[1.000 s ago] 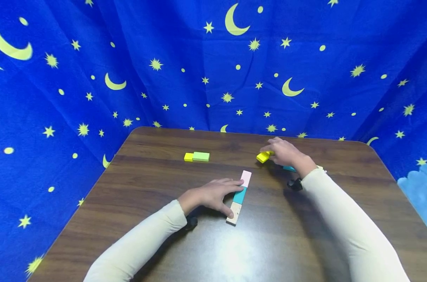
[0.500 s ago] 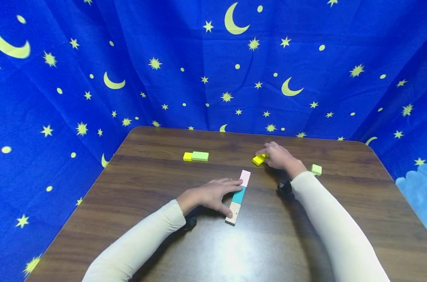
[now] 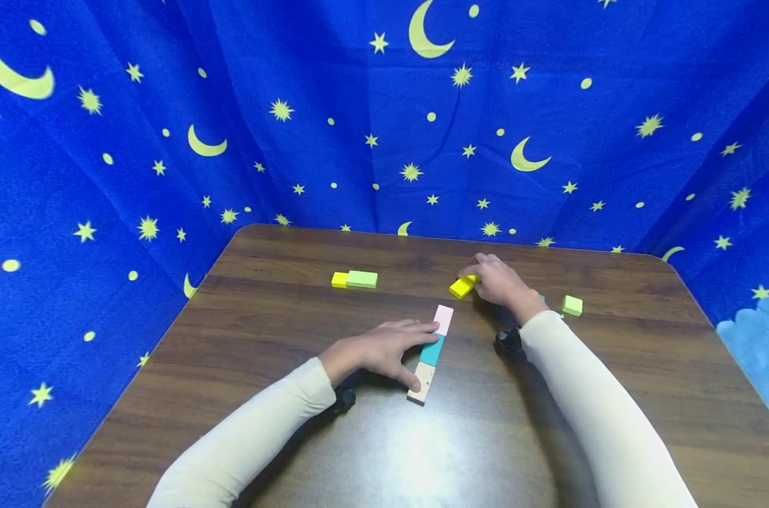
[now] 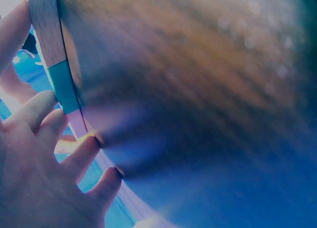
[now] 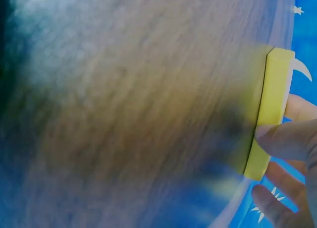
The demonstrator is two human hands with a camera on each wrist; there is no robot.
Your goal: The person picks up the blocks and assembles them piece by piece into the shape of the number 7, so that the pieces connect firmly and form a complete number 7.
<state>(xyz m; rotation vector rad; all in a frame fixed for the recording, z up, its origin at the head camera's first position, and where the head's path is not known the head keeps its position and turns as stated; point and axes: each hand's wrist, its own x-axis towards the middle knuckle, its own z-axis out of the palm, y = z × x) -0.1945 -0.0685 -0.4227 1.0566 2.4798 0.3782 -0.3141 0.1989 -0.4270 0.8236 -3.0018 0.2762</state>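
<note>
Three blocks lie end to end in a slanted row in the head view: a pink block (image 3: 444, 319), a teal block (image 3: 432, 351) and a bare wooden block (image 3: 425, 377). My left hand (image 3: 386, 351) lies along the row's left side, fingers spread. Its thumb touches the wooden block and its index finger reaches the row where teal meets pink. Behind and to the right, my right hand (image 3: 500, 282) pinches a yellow block (image 3: 462, 288). In the right wrist view the thumb presses one long face of this yellow block (image 5: 275, 99), which is at the tabletop.
A small yellow block (image 3: 339, 280) touches a light green block (image 3: 362, 279) at the back left of the brown table (image 3: 283, 310). Another light green block (image 3: 572, 305) is right of my right wrist. A blue scrap (image 3: 542, 299) shows beside that wrist, mostly hidden. A starry blue curtain (image 3: 334, 85) hangs behind.
My right hand has shifted a little left and toward me with the yellow block. The light green block at the right has come into fuller view. My left hand stays put.
</note>
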